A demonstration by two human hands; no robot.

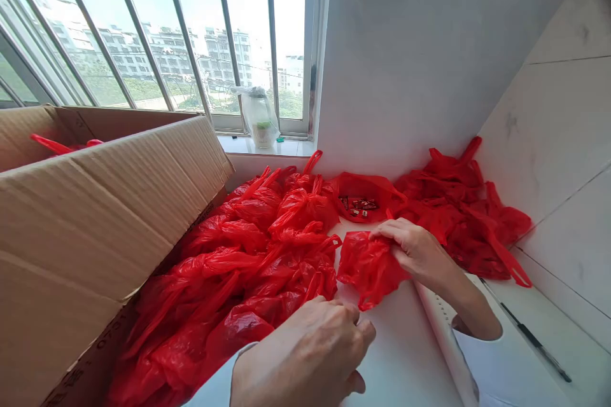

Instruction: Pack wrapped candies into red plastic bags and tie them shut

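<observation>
Low in the middle of the frame, the person's right hand (416, 253) comes in from the right in a white sleeve (482, 356). Its thumb and fingers are pinched on the top edge of a small red bag (368, 267), which hangs crumpled just over the white counter (405, 356), a little right of centre. The left hand (310, 351) sits at the bottom edge of the frame, knuckles up, with the fingers curled in and pressed against the thumb. Its fingertips are just below the bag's lower corner, and from here I cannot tell whether they grip the plastic or only come close to it. Left of both hands, a heap of knotted red bags (238, 267) spreads from the centre down to the lower left, pushed up against a big cardboard box (95, 216) that fills the left side with its flap folded out. Just above the right hand lies an open red bag (353, 194) with small dark pieces inside, too small to make out. A second heap of red bags (463, 210) is piled into the corner against the tiled wall at right. A black pen (534, 343) lies on the counter at lower right. On the windowsill, above centre, stands a clear plastic bag (258, 116) in front of the barred window (143, 32).
</observation>
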